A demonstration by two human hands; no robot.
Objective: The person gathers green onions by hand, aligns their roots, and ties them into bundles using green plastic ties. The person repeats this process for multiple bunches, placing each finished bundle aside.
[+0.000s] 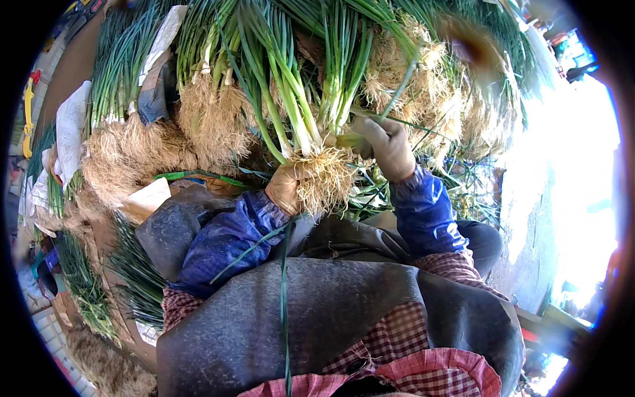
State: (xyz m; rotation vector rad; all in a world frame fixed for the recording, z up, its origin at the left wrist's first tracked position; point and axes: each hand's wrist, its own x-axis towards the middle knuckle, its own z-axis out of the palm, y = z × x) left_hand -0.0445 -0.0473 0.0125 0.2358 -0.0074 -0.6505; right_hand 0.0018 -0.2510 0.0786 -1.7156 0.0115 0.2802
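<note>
My gloved left hand (283, 187) is closed round the root end of a bunch of green onions (297, 119), partly hidden behind their pale, stringy roots (325, 178). My gloved right hand (387, 147), just to the right of the white stems, is closed on a green onion leaf (401, 86) that sticks up from its fingers. Both forearms wear shiny blue sleeves over checked cloth, and a dark grey apron (251, 317) covers my lap. Loose leaves (370, 198) lie below my right hand, and one long strand hangs down over the apron.
Rooted onion bundles (211, 132) lie in rows across the back and right. More greens (86, 284) lie at the lower left beside pale sacking (69, 126). A yellow object (29, 116) is at the far left rim. Glare washes out the right side.
</note>
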